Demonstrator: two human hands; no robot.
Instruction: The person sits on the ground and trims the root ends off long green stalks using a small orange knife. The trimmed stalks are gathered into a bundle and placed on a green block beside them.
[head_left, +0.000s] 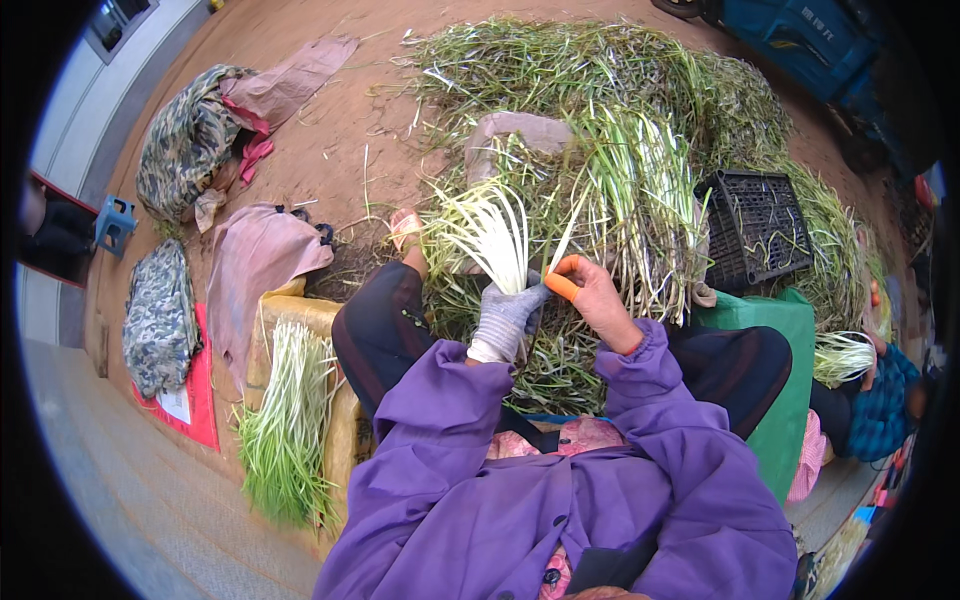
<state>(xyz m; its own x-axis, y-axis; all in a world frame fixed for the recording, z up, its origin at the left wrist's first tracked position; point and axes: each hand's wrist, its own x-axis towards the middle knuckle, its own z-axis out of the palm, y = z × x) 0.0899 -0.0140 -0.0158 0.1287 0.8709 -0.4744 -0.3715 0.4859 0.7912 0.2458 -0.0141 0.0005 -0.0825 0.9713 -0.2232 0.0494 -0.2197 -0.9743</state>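
My left hand (504, 319), in a grey knitted glove, grips a fanned bunch of cleaned white-stemmed greens (501, 244), the pale ends pointing away from me. Orange covers sit on the thumb and finger of my right hand (600, 300), which pinches a single pale stalk (568, 229) close beside the bunch. Beyond both hands lies a heap of untrimmed stalks (637, 217) with whitish stems and green leaves. Trimmed leaves and stalks (562, 371) are scattered between my knees.
Cleaned greens (289, 420) lie on a yellow wrapped bundle (300, 306) at my left. On the right stand a black plastic crate (761, 225) and a green covered block (772, 405). Another person (874, 405) sits beyond, holding white stems. A larger plant heap (600, 67) lies behind.
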